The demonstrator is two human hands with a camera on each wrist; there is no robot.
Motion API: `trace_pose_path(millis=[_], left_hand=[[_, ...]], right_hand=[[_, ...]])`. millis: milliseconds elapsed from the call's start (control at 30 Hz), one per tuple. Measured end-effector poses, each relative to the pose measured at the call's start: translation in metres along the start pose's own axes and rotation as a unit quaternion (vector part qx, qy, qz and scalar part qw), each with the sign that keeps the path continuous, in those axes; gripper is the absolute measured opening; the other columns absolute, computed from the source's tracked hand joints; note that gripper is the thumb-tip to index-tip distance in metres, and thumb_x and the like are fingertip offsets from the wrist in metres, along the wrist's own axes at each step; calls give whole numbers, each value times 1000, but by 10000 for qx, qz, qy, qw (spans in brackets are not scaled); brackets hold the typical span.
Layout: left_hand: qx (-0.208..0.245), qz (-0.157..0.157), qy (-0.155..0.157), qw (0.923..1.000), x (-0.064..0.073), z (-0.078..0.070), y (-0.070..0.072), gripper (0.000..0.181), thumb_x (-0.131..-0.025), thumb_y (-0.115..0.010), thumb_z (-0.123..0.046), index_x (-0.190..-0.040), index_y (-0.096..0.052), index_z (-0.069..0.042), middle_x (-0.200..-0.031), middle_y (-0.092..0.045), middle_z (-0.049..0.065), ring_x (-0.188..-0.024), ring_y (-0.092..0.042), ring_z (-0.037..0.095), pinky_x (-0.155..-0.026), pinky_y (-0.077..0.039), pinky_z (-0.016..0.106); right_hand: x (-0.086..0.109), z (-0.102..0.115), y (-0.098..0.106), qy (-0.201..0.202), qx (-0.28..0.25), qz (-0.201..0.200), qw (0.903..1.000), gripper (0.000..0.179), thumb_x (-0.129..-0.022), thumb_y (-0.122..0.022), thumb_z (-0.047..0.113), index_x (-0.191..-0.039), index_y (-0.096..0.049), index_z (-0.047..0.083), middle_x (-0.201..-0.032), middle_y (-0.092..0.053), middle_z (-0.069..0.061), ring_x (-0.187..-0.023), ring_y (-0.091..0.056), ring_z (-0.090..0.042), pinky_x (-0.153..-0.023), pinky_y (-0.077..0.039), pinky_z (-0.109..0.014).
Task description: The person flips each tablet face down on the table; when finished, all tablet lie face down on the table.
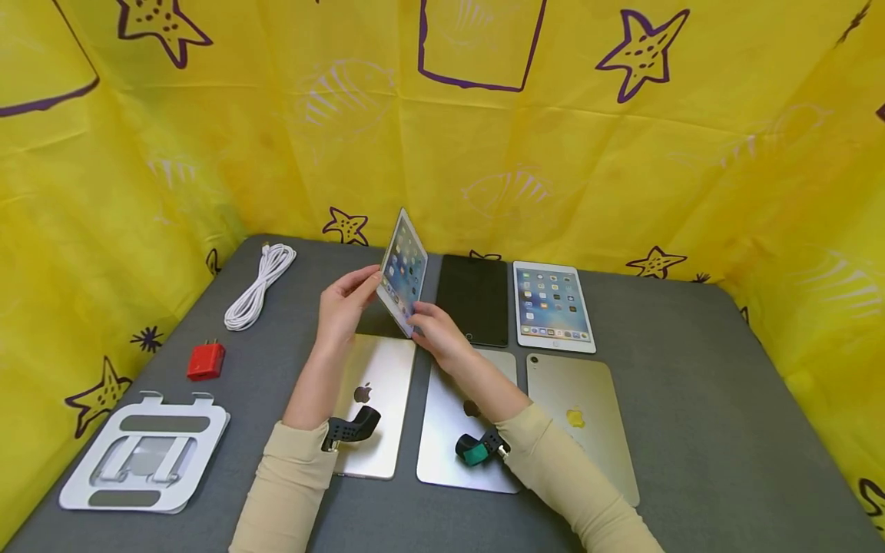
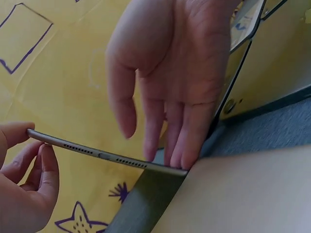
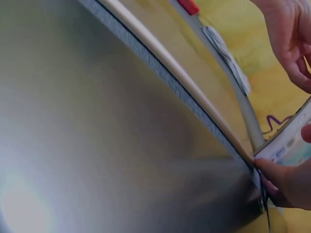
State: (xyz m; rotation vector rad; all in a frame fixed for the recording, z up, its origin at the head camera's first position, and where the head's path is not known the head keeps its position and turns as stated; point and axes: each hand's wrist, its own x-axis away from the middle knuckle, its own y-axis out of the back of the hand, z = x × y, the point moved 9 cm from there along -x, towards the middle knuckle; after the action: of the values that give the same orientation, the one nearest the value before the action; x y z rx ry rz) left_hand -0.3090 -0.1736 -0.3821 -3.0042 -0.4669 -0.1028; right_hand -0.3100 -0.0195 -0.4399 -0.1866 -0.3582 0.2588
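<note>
A white-framed tablet (image 1: 406, 269) stands tilted above the table, its lit screen full of app icons turned rightward. My left hand (image 1: 349, 302) pinches its left edge between thumb and fingers; in the left wrist view this left hand (image 2: 26, 177) grips one end of the tablet's speaker-holed edge (image 2: 104, 156). At the lower right corner my right hand (image 1: 445, 336) touches the tablet with its fingertips. In the left wrist view the right hand (image 2: 170, 82) has fairly straight fingers, its thumb apart from the edge. The right wrist view shows the right hand (image 3: 286, 182) at the corner.
Below the hands lie a gold tablet (image 1: 376, 430), a silver tablet (image 1: 442, 445) and a yellowish tablet (image 1: 588, 438). Behind are a black tablet (image 1: 473, 299) and a lit white tablet (image 1: 553, 307). At left sit a white cable (image 1: 259, 288), red charger (image 1: 206, 361) and folding stand (image 1: 145, 453).
</note>
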Motion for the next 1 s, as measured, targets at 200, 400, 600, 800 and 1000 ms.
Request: trace_pose_path(millis=[200, 400, 600, 800, 1000], left_hand=[[442, 201, 14, 9988, 5, 4, -21, 38, -91, -71, -21, -123, -65, -1, -103, -66, -2, -93, -58, 12, -90, -49, 29], [661, 276, -17, 9974, 8, 7, -32, 36, -92, -70, -19, -123, -64, -1, -100, -66, -4, -90, -59, 10, -87, -49, 27], [725, 224, -205, 9969, 10, 8, -37, 30, -90, -72, -22, -114, -68, -5, -94, -66, -5, -84, -58, 9, -80, -49, 26], [605, 275, -196, 9976, 13, 9, -40, 31, -89, -73, -26, -114, -68, -7, -96, -64, -3, -88, -58, 10, -78, -49, 25], [523, 337, -69, 9980, 13, 9, -41, 34, -91, -70, -26, -118, -64, -6, -98, -62, -3, -91, -56, 11, -78, -48, 25]], right_hand=[[-1, 7, 7, 0, 234, 262, 9994, 47, -97, -49, 4, -142, -40, -6, -138, -45, -22, -113, -50, -27, -102, -44, -44], [-1, 37, 15, 603, 641, 87, 9961, 35, -101, -50, 10, -134, -53, -1, -132, -55, -19, -116, -57, -32, -94, -50, -43], [5, 90, 17, 2340, 1470, -465, 9599, 27, -98, -59, 16, -123, -65, 6, -119, -65, -13, -106, -61, -37, -89, -52, -47], [4, 108, 13, 2766, 2429, -764, 9267, 25, -95, -65, 26, -117, -69, 16, -116, -65, 2, -94, -64, -17, -75, -50, -31], [-2, 107, 10, 2505, 2429, -666, 9348, 26, -93, -67, 28, -115, -70, 16, -117, -66, 5, -94, -66, -14, -79, -51, -32]])
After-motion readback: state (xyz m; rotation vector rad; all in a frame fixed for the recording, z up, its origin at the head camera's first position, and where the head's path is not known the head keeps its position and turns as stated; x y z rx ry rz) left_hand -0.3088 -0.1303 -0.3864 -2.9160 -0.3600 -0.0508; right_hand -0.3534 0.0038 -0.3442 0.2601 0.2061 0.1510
